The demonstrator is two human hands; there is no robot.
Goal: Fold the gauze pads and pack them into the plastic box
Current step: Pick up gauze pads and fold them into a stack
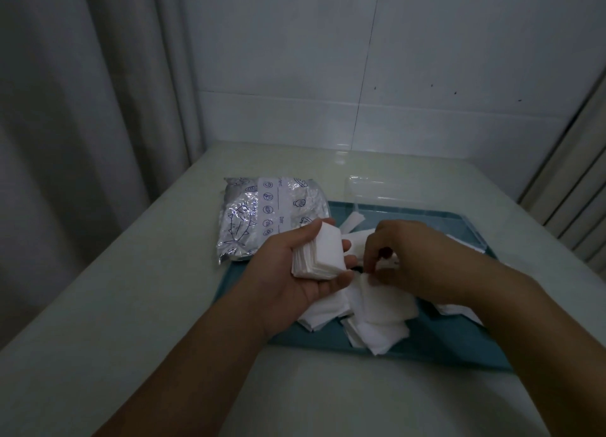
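Just left of the frame's centre, the left hand (pixel 295 266) lies palm up with its fingers curled round a stack of folded pads (pixel 319 256), thumb pressed along the stack's upper edge. To the right of it, the right hand (pixel 410 259) reaches down with fingertips pinching the corner of a loose pad (pixel 382 300) on top of the scattered pads (pixel 370 335) lying below centre on a teal tray (pixel 459 344). The clear plastic box (pixel 377 189) stands well apart at the tray's far edge, above centre, and looks to hold nothing yet. The stack seems the likely trouble: it is gripped only at the sides, so a tilt of the palm could fan or spill it, and the thin pads may lift two at a time. A silvery printed bag (pixel 262 216) lies left of the tray on a pale glossy table (pixel 131 289), with a curtain (pixel 82 108) at upper left and a white tiled wall (pixel 426 59) behind.
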